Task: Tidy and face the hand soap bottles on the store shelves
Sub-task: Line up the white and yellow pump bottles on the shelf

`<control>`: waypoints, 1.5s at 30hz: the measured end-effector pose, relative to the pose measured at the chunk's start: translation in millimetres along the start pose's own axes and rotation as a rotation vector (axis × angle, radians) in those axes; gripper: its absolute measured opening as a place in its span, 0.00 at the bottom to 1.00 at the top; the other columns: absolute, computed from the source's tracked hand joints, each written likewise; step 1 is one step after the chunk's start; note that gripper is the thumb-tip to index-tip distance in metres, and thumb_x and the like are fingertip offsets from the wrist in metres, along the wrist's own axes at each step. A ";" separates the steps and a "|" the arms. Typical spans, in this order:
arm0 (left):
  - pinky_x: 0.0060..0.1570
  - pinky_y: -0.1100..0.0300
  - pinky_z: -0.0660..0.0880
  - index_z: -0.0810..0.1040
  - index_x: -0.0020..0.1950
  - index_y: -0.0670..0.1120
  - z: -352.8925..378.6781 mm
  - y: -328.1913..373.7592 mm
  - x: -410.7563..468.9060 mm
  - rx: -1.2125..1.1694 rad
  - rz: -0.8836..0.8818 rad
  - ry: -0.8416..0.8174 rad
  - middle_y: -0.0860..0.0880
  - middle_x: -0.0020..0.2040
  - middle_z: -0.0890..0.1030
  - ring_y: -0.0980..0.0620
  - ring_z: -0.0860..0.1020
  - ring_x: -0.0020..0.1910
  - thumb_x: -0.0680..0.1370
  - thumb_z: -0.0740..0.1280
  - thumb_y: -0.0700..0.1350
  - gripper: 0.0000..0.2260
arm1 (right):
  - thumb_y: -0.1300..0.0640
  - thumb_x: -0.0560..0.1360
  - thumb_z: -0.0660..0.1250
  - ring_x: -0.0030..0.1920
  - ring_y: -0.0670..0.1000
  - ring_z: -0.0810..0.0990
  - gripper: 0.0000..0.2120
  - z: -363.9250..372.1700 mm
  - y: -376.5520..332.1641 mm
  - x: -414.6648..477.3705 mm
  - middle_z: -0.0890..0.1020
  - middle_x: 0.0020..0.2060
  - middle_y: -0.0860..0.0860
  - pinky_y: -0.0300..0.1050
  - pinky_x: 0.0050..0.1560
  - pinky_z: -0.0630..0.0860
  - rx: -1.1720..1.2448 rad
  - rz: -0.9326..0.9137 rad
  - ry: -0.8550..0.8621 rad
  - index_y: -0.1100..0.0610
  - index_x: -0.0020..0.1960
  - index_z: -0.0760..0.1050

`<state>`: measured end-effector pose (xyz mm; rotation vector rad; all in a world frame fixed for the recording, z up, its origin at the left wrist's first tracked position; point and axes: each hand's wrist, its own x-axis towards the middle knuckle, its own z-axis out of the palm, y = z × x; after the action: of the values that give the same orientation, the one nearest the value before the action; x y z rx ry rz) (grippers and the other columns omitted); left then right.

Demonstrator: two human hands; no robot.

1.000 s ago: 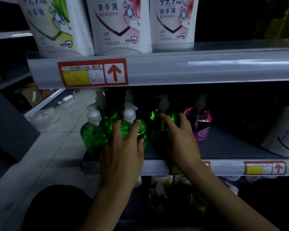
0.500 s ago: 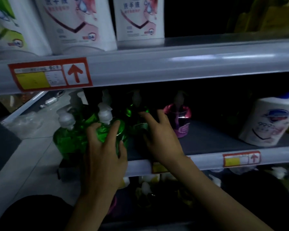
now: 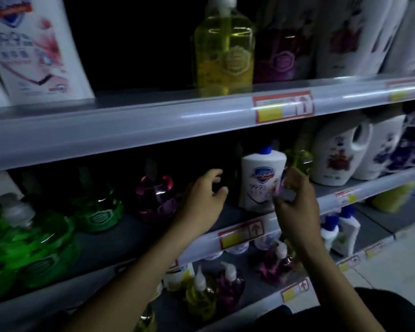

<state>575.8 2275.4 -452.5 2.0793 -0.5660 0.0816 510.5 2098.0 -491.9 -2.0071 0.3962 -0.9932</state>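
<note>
On the dim middle shelf (image 3: pixel 130 238) stand green pump bottles (image 3: pixel 29 240), another green one (image 3: pixel 96 207), a pink bottle (image 3: pixel 156 197) and a white hand soap bottle with a blue cap (image 3: pixel 261 178). My left hand (image 3: pixel 204 200) hovers open in the gap between the pink and the white bottle, holding nothing. At the white bottle's right side is my right hand (image 3: pixel 295 202), its blurred fingers against the bottle's edge; whether it grips is unclear. A yellow-green bottle (image 3: pixel 300 159) stands just behind that hand.
The upper shelf carries a white refill pouch (image 3: pixel 34 49), a yellow pump bottle (image 3: pixel 223 53) and dark purple packs (image 3: pixel 283 56). Large white detergent jugs (image 3: pixel 333 159) fill the middle shelf's right. Small pump bottles (image 3: pixel 201 293) crowd the lower shelf. Grey floor (image 3: pixel 393 259) lies at the right.
The view has swung right along the shelf. Both hands have left the green bottles and moved right, the right one up to the white bottle, the left one into the gap beside it.
</note>
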 end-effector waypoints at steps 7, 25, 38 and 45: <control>0.25 0.71 0.68 0.63 0.74 0.42 40.2 14.1 35.6 -0.141 -0.142 -0.148 0.38 0.56 0.78 0.56 0.74 0.30 0.78 0.66 0.39 0.25 | 0.60 0.74 0.70 0.56 0.48 0.78 0.18 1.2 23.9 6.8 0.81 0.55 0.46 0.46 0.55 0.77 0.076 0.062 -0.233 0.50 0.63 0.74; 0.53 0.68 0.73 0.75 0.59 0.57 -143.2 86.8 -96.3 0.122 0.559 0.326 0.61 0.54 0.76 0.64 0.76 0.55 0.67 0.64 0.31 0.28 | 0.51 0.62 0.70 0.50 0.22 0.74 0.32 -28.5 -171.1 -64.3 0.76 0.49 0.20 0.17 0.49 0.66 0.345 -0.504 -0.053 0.26 0.60 0.69; 0.45 0.72 0.68 0.76 0.60 0.46 -261.6 105.4 -67.7 0.268 0.353 0.691 0.56 0.48 0.72 0.55 0.74 0.49 0.77 0.66 0.40 0.12 | 0.61 0.73 0.71 0.51 0.42 0.81 0.16 55.8 -308.4 6.6 0.83 0.49 0.44 0.40 0.47 0.79 0.520 -0.648 -0.336 0.48 0.58 0.75; 0.52 0.61 0.73 0.71 0.65 0.49 -266.8 101.9 -74.8 0.485 0.191 0.725 0.52 0.57 0.75 0.52 0.75 0.53 0.78 0.66 0.50 0.17 | 0.59 0.74 0.70 0.51 0.39 0.82 0.18 66.8 -309.7 16.1 0.83 0.52 0.42 0.38 0.49 0.79 0.408 -0.654 -0.462 0.46 0.61 0.73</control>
<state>509.1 2475.5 -245.9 2.2348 -0.3003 1.1267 547.4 2310.0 -258.7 -1.9239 -0.7007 -0.8478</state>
